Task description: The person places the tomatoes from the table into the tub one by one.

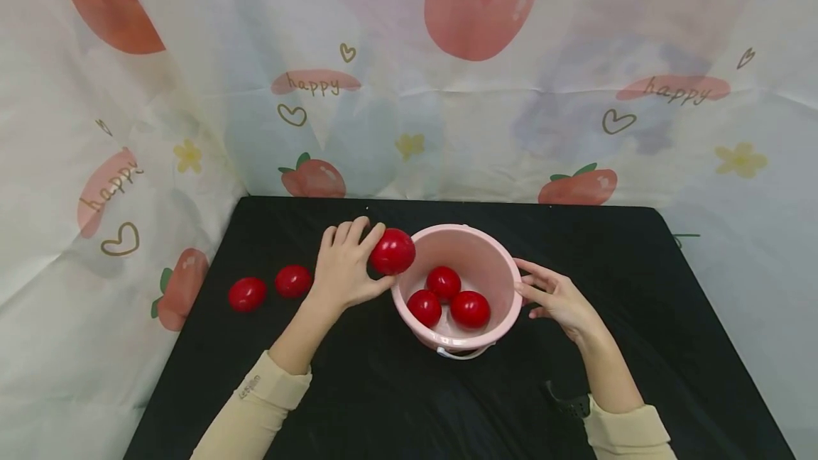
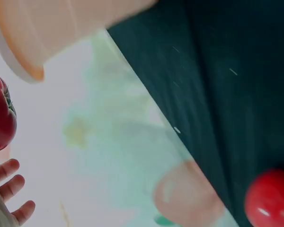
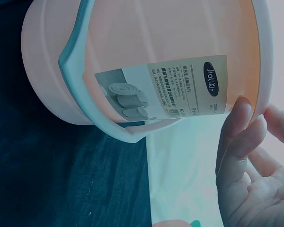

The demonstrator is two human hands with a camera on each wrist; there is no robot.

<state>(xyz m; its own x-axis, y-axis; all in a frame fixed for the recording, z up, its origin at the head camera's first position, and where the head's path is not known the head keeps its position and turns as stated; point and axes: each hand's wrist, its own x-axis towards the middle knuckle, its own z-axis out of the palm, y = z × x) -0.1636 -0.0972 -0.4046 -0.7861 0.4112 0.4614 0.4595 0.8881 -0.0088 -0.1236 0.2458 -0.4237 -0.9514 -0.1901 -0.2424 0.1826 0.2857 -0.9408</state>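
In the head view my left hand holds a red tomato just at the left rim of a pink bucket. The green calyx of that tomato shows in the left wrist view, above spread fingers. Three more tomatoes, one of them the nearest to me, lie on the bucket floor. My right hand is at the bucket's right side. Seen from the right wrist, its bent fingertips pinch the rim beside a printed label.
Two tomatoes, a left one and a right one, lie on the black-covered table left of my forearm. The bucket's pale handle hangs down at its near side. A printed cloth hangs behind the table.
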